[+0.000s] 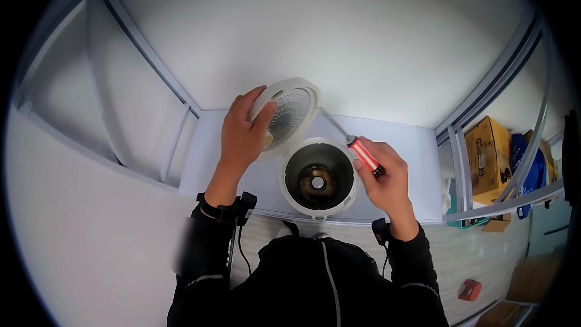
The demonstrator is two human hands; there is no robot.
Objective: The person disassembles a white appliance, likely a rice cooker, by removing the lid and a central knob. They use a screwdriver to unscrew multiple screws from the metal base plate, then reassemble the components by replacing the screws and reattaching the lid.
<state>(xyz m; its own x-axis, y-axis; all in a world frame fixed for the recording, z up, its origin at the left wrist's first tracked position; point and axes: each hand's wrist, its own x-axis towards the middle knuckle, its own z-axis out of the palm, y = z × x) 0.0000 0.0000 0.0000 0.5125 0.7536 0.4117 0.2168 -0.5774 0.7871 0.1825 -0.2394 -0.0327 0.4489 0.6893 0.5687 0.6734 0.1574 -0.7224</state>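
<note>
A white rice cooker stands on the table with its lid raised and tilted at the back left. Its round well is dark, with brown stains around a pale central disc. My left hand grips the lid by its left edge, thumb on the inner face. In my right hand is a screwdriver with a red and white handle, held right of the well. Its thin shaft points up and left, toward the lid's right side; where the tip touches is hidden or too small to tell.
The white table is framed by grey metal rails and a white back panel. To the right stand a cardboard box and a blue bag. A red object lies on the floor at lower right.
</note>
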